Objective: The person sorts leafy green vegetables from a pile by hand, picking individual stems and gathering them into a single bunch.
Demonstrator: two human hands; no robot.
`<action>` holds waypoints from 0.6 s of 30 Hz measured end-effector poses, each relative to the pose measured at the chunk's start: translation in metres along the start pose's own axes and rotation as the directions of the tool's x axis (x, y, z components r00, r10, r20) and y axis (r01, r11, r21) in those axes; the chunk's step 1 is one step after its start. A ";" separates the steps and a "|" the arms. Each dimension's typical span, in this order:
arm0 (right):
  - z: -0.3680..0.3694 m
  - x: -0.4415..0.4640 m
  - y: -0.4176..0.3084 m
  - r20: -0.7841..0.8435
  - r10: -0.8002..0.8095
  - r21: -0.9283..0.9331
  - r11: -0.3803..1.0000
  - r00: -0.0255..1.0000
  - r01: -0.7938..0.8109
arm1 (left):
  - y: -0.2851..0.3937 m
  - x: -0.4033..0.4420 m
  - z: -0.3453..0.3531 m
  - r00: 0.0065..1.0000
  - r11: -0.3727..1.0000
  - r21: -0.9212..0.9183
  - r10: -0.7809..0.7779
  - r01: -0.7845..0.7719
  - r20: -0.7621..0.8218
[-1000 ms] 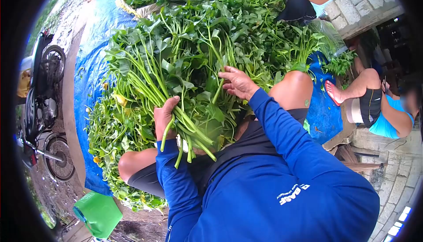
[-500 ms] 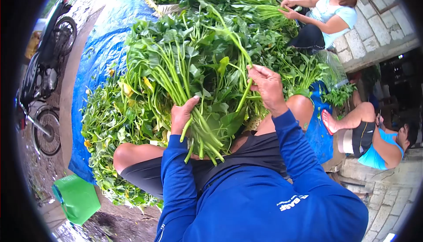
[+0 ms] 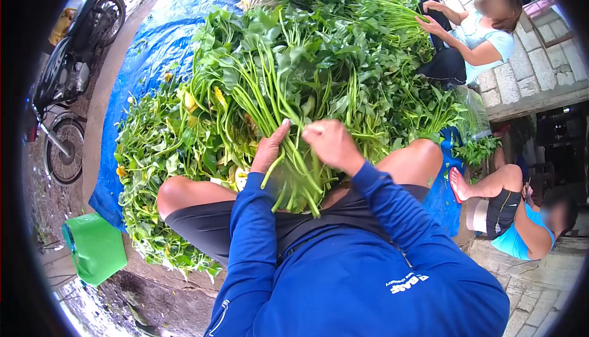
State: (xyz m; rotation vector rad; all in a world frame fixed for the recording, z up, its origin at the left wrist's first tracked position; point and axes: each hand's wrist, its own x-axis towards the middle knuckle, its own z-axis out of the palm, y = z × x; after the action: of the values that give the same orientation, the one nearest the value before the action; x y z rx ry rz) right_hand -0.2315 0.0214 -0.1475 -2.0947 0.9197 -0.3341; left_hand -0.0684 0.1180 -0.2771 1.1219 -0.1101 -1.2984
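My left hand [image 3: 270, 150] is closed around a bunch of leafy green stems [image 3: 261, 100], whose leaves fan out away from me while the cut ends point toward my lap. Just to the right of the bunch, my right hand [image 3: 334, 147] is blurred, with its fingers curled in. Whether a stem is between those fingers is hidden by the blur. Beyond both hands spreads a large heap of the same greens [image 3: 319, 61], with a few yellow leaves [image 3: 190, 100] at its left part.
A blue tarp [image 3: 150, 45] lies under the heap. At the left are a motorcycle [image 3: 76, 76] and a green plastic container [image 3: 98, 248]. A person in a light top [image 3: 485, 45] handles stems at upper right; another person in blue [image 3: 521, 232] sits at the right.
My right hand has come left and down toward the bunch; the long stem it held out is no longer seen apart. My view has shifted slightly.
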 end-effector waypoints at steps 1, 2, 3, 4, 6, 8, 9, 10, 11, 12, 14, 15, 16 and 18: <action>0.022 -0.007 0.011 0.071 0.127 0.053 0.990 0.989 -0.130 | -0.003 -0.001 -0.002 1.000 1.000 -0.021 -0.006 0.006 0.007; 0.030 -0.009 0.014 0.058 0.113 0.085 0.989 0.992 -0.118 | -0.005 -0.002 -0.003 1.000 0.999 -0.041 -0.012 0.012 0.014; 0.036 -0.011 0.016 0.044 0.103 0.117 0.987 0.994 -0.107 | -0.009 0.002 -0.009 1.000 1.000 -0.030 0.005 -0.006 -0.029; 0.040 -0.014 0.016 0.027 0.099 0.151 0.983 0.995 -0.102 | -0.016 0.008 -0.013 0.998 1.000 -0.015 0.018 -0.019 -0.068; 0.043 -0.015 0.017 0.022 0.064 0.117 0.991 0.998 -0.067 | -0.014 -0.005 -0.002 0.978 0.996 0.010 0.085 -0.085 -0.192; 0.044 -0.016 0.017 0.018 0.039 0.079 0.996 0.999 -0.040 | -0.020 0.000 0.000 0.944 0.976 0.067 0.218 -0.208 -0.246; 0.049 -0.017 0.019 -0.015 0.013 0.057 0.998 1.000 -0.012 | -0.022 0.001 -0.001 0.940 0.968 0.087 0.250 -0.236 -0.234; 0.057 -0.018 0.024 -0.044 -0.017 0.033 0.999 0.999 0.019 | -0.024 0.002 -0.003 0.946 0.974 0.113 0.219 -0.197 -0.238; 0.062 -0.019 0.027 -0.071 -0.050 0.010 0.999 0.996 0.051 | -0.023 0.002 -0.007 0.951 0.977 0.140 0.189 -0.158 -0.245; 0.063 -0.018 0.022 -0.098 -0.077 -0.022 0.997 0.992 0.075 | -0.016 -0.001 -0.006 0.954 0.978 0.168 0.162 -0.122 -0.252; 0.056 -0.016 0.016 -0.019 -0.027 -0.001 1.000 0.999 0.027 | -0.010 -0.007 0.006 0.915 0.969 0.177 0.223 -0.171 -0.336; 0.051 -0.015 0.013 0.022 0.000 0.007 1.000 1.000 -0.001 | -0.008 -0.010 0.010 0.893 0.964 0.183 0.250 -0.193 -0.375; 0.054 -0.013 0.019 0.047 -0.075 -0.076 0.994 0.996 0.079 | -0.017 0.000 0.007 0.850 0.901 0.315 0.400 -0.297 -0.342; 0.061 -0.015 0.023 0.034 -0.094 -0.103 0.990 0.995 0.097 | -0.010 0.002 -0.004 0.937 0.942 0.333 0.161 -0.051 -0.311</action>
State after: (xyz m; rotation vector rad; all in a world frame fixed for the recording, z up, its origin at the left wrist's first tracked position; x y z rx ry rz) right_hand -0.2220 0.0572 -0.2032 -2.2391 0.8372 -0.3105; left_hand -0.0723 0.1205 -0.2875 1.5801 -0.1311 -0.9959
